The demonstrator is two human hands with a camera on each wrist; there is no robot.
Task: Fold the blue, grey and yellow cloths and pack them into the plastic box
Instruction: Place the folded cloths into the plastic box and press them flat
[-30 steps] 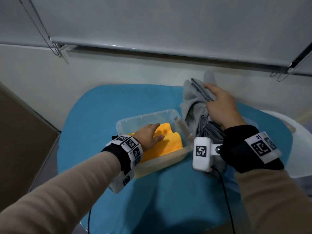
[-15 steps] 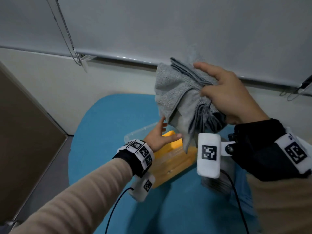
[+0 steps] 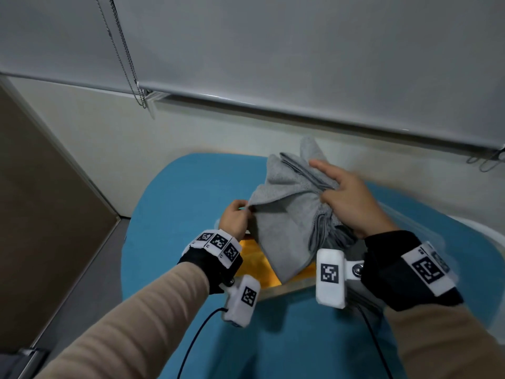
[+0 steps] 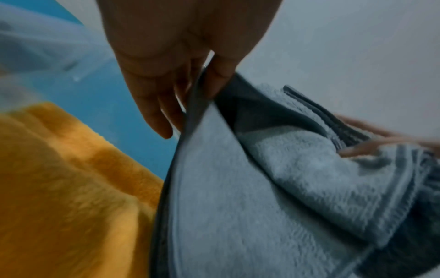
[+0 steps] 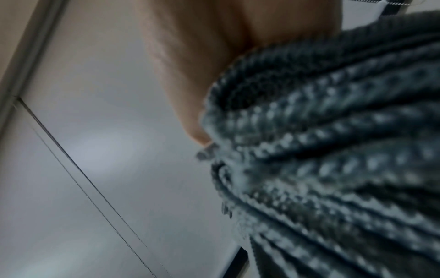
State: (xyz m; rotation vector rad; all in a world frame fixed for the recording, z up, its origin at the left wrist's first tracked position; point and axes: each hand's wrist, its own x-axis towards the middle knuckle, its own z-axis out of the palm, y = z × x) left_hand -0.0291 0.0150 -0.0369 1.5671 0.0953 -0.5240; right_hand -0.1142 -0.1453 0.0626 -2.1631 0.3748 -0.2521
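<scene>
The left hand (image 3: 234,220) pinches one corner of the grey cloth (image 3: 287,222) between thumb and fingertips, a grip the left wrist view shows closely, with the hem clamped between the digits. The right hand (image 3: 347,198) grips the opposite, bunched side of the same cloth, thumb and fingers curled over thick gathered folds; the right wrist view shows little beyond those folds pressed against the palm. Half a second ago the left hand was open and only reaching up from the box, while the right hand alone carried the cloth high. Now the cloth is lower, held by both hands and hanging partly spread between them in the air. Directly below it sits the clear plastic box (image 3: 289,289), with the folded yellow cloth (image 3: 254,262) already lying inside. The box rests on a rounded surface (image 3: 175,214) covered in blue; whether that covering is the blue cloth of the task cannot be told. Behind are a pale wall and a lowered roller blind (image 3: 273,50) with a bead chain. The two-handed hold suggests the grey cloth is about to be opened out for folding; it is still crumpled, so folding and packing it remain to be done.
</scene>
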